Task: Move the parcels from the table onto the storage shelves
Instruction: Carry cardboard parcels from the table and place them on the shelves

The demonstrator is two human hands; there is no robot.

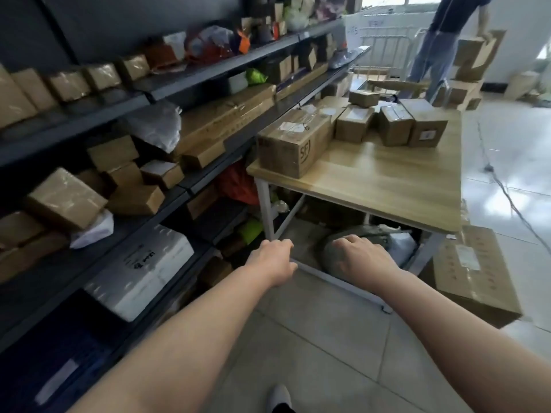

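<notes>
A white shoe (279, 397) stands on the pale tiled floor (328, 338) in front of the table (387, 186), and two bare forearms reach out above it toward the table's near side. The left hand (272, 259) hangs in front of the table's near left leg, its fingers loosely curled under and holding nothing. The right hand (362, 257) hangs below the table's near edge, back uppermost, fingers bent down and slack, also holding nothing. Neither hand touches the table or a parcel.

The table has a light wood top on white legs. A large brown SF carton (293, 143) lies along its left edge. Further back, toward the table's far side, a cluster of small brown boxes (395, 125) stands close together, with one smaller box (363, 97) perched on top.

Dark metal storage shelves (89, 123) run along the table's left side, their tiers packed with brown cartons and plastic bags. A white parcel (143, 269) lies on a low tier. Under the table lies a grey sack (325, 248). A big carton (474, 272) lies on the floor by the table's near right leg. Beyond the table's far side another person (441, 40) stands among stacked cartons, beside a white metal railing (384, 46).
</notes>
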